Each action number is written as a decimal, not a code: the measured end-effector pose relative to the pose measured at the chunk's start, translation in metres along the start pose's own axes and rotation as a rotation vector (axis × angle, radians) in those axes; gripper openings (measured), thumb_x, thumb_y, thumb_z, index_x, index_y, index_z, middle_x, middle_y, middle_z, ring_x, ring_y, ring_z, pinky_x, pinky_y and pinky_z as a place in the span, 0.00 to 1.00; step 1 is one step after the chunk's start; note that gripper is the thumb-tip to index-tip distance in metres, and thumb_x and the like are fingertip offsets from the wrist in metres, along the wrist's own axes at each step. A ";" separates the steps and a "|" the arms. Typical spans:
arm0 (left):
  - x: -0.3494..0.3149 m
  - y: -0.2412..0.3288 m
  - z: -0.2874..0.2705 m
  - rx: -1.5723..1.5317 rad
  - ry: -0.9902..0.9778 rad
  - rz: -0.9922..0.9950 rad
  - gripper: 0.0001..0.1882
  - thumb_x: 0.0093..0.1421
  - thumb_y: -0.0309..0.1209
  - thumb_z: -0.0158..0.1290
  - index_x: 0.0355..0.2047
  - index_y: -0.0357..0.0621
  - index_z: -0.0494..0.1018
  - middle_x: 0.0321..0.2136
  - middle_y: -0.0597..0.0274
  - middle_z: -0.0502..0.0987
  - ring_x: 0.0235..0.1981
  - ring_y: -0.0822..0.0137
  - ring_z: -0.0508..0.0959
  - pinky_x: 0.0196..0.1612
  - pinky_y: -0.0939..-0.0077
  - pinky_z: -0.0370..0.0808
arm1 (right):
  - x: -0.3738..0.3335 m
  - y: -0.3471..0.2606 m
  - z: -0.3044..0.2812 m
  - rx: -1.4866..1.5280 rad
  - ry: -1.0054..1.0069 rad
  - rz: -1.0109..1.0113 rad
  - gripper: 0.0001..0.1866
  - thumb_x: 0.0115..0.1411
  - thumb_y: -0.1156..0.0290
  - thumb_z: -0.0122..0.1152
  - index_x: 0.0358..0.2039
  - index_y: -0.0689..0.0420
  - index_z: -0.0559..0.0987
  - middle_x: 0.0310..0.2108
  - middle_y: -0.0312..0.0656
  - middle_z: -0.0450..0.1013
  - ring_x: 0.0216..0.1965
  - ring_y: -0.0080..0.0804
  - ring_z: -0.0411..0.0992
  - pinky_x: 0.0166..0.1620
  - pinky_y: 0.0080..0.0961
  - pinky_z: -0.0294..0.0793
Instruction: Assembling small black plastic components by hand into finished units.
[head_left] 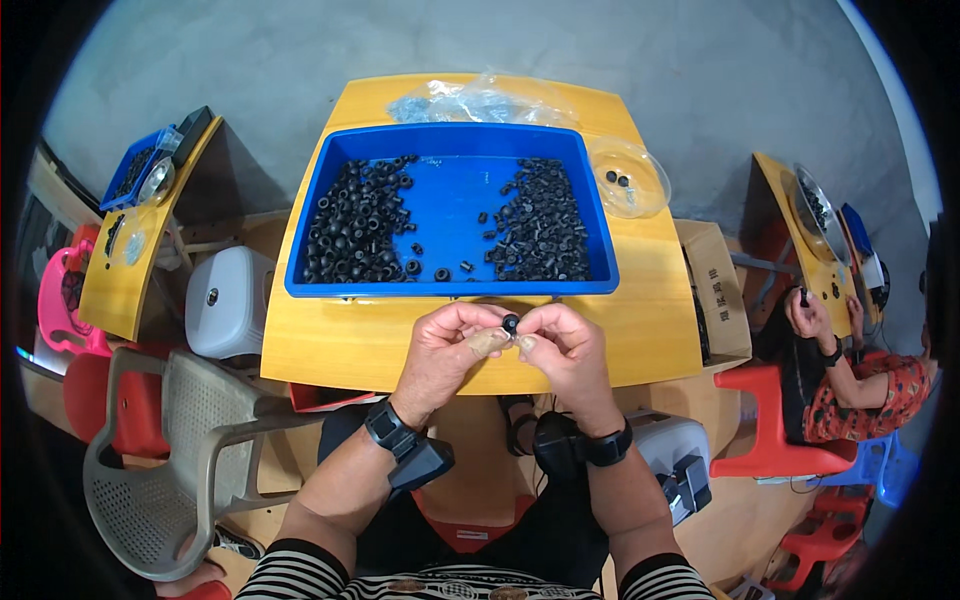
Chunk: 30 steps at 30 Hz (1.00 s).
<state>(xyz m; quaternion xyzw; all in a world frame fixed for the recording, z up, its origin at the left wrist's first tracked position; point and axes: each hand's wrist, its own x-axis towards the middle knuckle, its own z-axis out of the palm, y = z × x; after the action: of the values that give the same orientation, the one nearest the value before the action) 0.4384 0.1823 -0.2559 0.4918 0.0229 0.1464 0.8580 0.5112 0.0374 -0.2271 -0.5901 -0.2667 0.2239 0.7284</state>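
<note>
Between the fingertips of both my hands is a small round black part (511, 324), just past the near wall of the blue tray (450, 288). My left hand (455, 345) pinches it from the left, its thumb wrapped in something tan. From the other side my right hand (562, 348) closes thumb and forefinger on it. A small pale bit shows under the part, too small to name. In the tray, a heap of round black caps (360, 215) fills the left side and a heap of smaller black pieces (543, 225) the right, with a few loose ones between.
A clear round dish (645, 190) with a few black pieces stands right of the tray on the yellow table (340, 345). Clear plastic bags (480, 103) lie behind. A cardboard box (715, 290) is at the right. Farther right a person (850, 400) sits at another table. A grey armchair (180, 460) stands left.
</note>
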 end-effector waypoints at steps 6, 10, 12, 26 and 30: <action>-0.002 0.016 0.011 0.062 0.007 0.025 0.12 0.54 0.19 0.56 0.40 0.39 0.73 0.34 0.65 0.76 0.35 0.79 0.74 0.39 0.84 0.73 | 0.001 -0.003 -0.003 -0.093 -0.031 0.006 0.06 0.53 0.84 0.55 0.32 0.62 0.75 0.29 0.32 0.73 0.31 0.14 0.70 0.34 0.12 0.69; -0.004 0.011 -0.002 0.221 -0.044 -0.003 0.14 0.54 0.19 0.56 0.42 0.39 0.72 0.33 0.67 0.75 0.35 0.80 0.73 0.40 0.86 0.72 | 0.001 -0.004 -0.003 -0.189 -0.043 -0.028 0.06 0.53 0.83 0.56 0.33 0.62 0.75 0.29 0.33 0.73 0.31 0.15 0.70 0.34 0.13 0.70; -0.004 0.009 -0.001 0.162 -0.032 0.019 0.15 0.54 0.19 0.56 0.42 0.39 0.72 0.33 0.69 0.75 0.35 0.81 0.73 0.40 0.86 0.72 | 0.001 -0.002 -0.001 -0.210 -0.014 -0.109 0.07 0.52 0.84 0.57 0.33 0.62 0.75 0.30 0.35 0.73 0.31 0.16 0.70 0.35 0.13 0.70; -0.004 0.009 0.003 0.192 -0.015 0.080 0.15 0.53 0.17 0.55 0.41 0.39 0.72 0.33 0.67 0.76 0.34 0.79 0.74 0.40 0.85 0.72 | 0.002 0.005 0.007 -0.327 0.162 -0.339 0.09 0.49 0.86 0.59 0.30 0.60 0.74 0.27 0.36 0.72 0.26 0.19 0.69 0.31 0.15 0.69; -0.004 0.008 0.003 0.204 -0.008 0.087 0.15 0.52 0.17 0.56 0.41 0.38 0.72 0.33 0.67 0.75 0.34 0.79 0.74 0.40 0.85 0.72 | 0.002 0.005 0.007 -0.363 0.151 -0.328 0.09 0.48 0.86 0.60 0.29 0.59 0.75 0.26 0.36 0.72 0.25 0.19 0.69 0.29 0.15 0.69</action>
<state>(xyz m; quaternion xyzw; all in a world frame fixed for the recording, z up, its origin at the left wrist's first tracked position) 0.4335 0.1826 -0.2475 0.5778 0.0129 0.1785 0.7963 0.5082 0.0447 -0.2307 -0.6751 -0.3393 0.0066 0.6550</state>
